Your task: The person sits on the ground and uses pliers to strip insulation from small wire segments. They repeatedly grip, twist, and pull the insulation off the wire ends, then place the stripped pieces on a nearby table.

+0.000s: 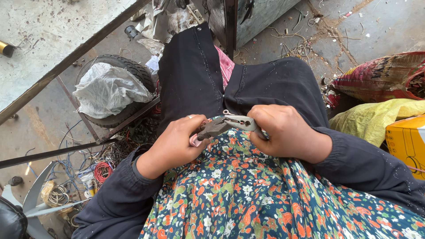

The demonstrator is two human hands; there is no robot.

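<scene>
The right hand (283, 132) is wrapped tight round the handles of the pliers (228, 124), fingers curled shut upon them; the pliers lie nearly level across the lap, long axis running left to right, the nose pointing left and slightly down toward the left hand (177, 141); the handles vanish into the right fist, so their ends are hidden. The left hand has its fingers narrowed to a pinch at the plier nose, closed on a small pinkish piece (195, 140) that is too little seen to name; a pale ring shows on one finger. Both hands sit just above a flowered cloth (248, 194) over the knees, the pliers near the middle of the view, between the two hands and touching both. Dark trousers (195, 75) stretch away ahead. To the left, a tyre (133, 68) holds a crumpled white sack (108, 88); below it coils of wire (99, 170), red and blue among them, lie on the floor. To the right stand a yellow sack (376, 117) and a yellow box (407, 141), just beside each other.
</scene>
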